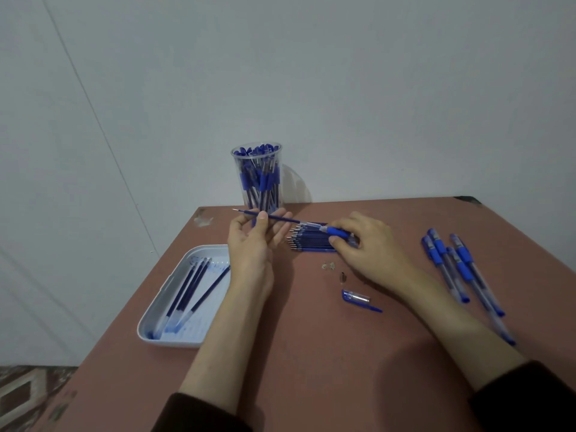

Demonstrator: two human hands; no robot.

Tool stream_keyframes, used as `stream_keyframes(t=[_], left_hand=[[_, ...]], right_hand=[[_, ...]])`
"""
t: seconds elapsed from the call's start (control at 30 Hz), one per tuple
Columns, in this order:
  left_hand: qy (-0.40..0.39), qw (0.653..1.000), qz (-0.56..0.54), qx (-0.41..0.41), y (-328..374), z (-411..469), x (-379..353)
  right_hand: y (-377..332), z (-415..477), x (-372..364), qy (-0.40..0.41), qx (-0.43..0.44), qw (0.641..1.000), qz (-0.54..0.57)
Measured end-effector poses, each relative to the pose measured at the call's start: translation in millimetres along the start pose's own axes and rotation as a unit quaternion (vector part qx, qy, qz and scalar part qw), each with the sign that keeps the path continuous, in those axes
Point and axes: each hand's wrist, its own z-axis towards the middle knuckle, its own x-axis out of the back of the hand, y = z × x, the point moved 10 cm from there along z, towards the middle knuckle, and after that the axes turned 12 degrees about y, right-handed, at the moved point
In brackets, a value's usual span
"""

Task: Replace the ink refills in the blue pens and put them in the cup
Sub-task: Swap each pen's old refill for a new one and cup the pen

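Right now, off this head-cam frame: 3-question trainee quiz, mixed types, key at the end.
1. True or false: the pen cap lies on the table, off any pen.
2. The white tray holds: A) loose refills B) capped pens C) caps only.
3. Which hand holds the thin refill sticking out of the pen barrel?

Key: 1 true. 2 A. 3 left hand; the right hand grips the barrel.
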Motion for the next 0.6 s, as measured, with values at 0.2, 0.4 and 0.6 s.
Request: stream_keyframes(t=[0.2, 0.4, 0.6], left_hand=[[-0.003, 0.999, 0.027, -0.018, 4, -3, -2], [-0.008, 0.999, 0.016, -0.031, 10, -4, -4], [-0.011, 1.0, 0.01, -0.027, 8, -5, -4]], right_hand=[[-3, 0, 3, 0.009, 0.008, 1.0, 0.003], [2, 1, 3, 0.011, -0.002, 1.0, -0.008], [2, 1, 3, 0.013, -0.002, 1.0, 0.001]])
